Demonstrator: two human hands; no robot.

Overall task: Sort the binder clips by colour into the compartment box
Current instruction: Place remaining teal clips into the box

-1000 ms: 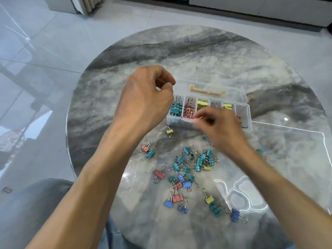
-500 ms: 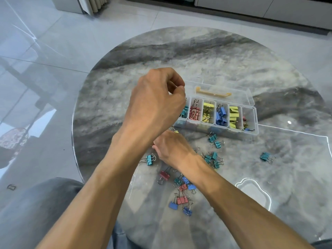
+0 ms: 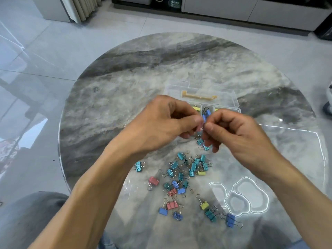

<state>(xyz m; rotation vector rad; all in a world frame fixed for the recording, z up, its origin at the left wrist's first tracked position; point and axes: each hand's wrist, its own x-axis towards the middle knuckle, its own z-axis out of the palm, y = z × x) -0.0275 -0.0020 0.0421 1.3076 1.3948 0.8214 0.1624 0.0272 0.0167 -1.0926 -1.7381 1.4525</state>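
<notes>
Binder clips point(image 3: 181, 178), teal/blue/pink/yellow, lie scattered on marble table point(image 3: 125, 97) just below both hands. Left hand point(image 3: 161, 123) & right hand point(image 3: 235, 133) meet fingertip to fingertip, both pinching one small pinkish clip point(image 3: 199, 127) btwn them, above table. Compartment box point(image 3: 224, 97), clear, lid open, sits just behind hands w/ some clips sorted inside.

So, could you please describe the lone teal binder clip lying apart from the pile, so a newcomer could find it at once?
Start at the round grey marble table and find the scattered pile of coloured binder clips at its near edge. Look just left of the pile, beside the left forearm: the teal metal binder clip lies alone there, touching no other clip, farther from the person than the pink binder clip.
</notes>
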